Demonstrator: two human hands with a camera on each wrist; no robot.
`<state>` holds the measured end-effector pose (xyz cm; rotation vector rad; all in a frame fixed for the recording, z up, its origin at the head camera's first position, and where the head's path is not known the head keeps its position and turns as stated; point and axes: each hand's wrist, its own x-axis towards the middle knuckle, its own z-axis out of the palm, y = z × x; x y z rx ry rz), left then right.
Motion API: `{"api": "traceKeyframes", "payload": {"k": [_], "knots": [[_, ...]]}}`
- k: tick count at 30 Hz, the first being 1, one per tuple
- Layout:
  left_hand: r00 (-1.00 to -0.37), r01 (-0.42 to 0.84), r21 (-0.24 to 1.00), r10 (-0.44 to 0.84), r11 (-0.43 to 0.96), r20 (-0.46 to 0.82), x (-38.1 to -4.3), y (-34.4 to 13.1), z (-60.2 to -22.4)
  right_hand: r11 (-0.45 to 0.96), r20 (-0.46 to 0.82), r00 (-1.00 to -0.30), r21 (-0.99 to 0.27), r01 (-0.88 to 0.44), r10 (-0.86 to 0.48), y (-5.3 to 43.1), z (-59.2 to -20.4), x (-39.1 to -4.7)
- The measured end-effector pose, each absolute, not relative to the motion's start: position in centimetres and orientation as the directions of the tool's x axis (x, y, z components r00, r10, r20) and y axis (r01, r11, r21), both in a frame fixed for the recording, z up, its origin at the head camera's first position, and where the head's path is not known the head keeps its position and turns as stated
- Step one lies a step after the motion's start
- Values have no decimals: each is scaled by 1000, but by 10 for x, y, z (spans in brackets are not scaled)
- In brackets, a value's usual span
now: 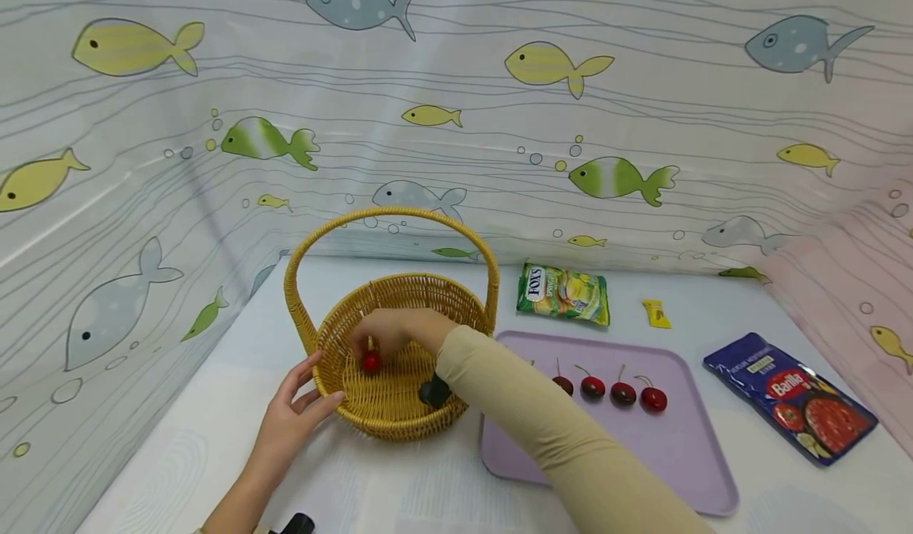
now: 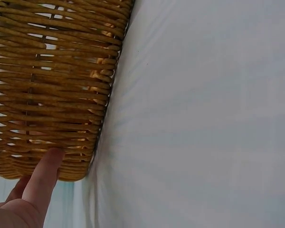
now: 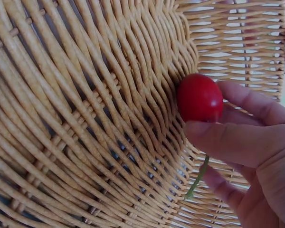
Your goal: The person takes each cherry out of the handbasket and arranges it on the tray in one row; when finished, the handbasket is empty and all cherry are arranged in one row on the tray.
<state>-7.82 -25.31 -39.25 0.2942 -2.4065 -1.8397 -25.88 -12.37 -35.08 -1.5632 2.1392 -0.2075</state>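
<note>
A yellow wicker basket (image 1: 406,431) with a tall arched handle stands on the white table. Inside it, my right hand (image 1: 392,329) pinches a red cherry (image 1: 370,361) between thumb and fingers. The right wrist view shows this cherry (image 3: 199,97) close to the woven inner surface, its green stem hanging beside the fingers. My left hand (image 1: 288,415) rests against the basket's left outer side, thumb and fingers spread. In the left wrist view a straight finger (image 2: 43,178) touches the weave (image 2: 52,95).
Right of the basket lies a lilac tray (image 1: 685,455) with several dark red cherries (image 1: 623,394) in a row, partly hidden by my right sleeve (image 1: 549,423). Behind it are a green Fox's candy bag (image 1: 563,292) and a small yellow wrapped candy (image 1: 656,314). A blue Barilla pouch (image 1: 792,399) lies far right.
</note>
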Motion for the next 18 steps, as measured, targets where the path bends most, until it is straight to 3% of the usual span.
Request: {"api": "traceKeyframes", "payload": {"k": [9,18], "knots": [[-977,-89,961,-210,262,-33,-80,-252,-393,281,-207,-219,-341,-897,-953,-113,-344,-265],[-976,-99,960,-213,263,-42,-79,-252,-392,463,-375,-319,-400,-791,-870,-107,-348,-262]]}}
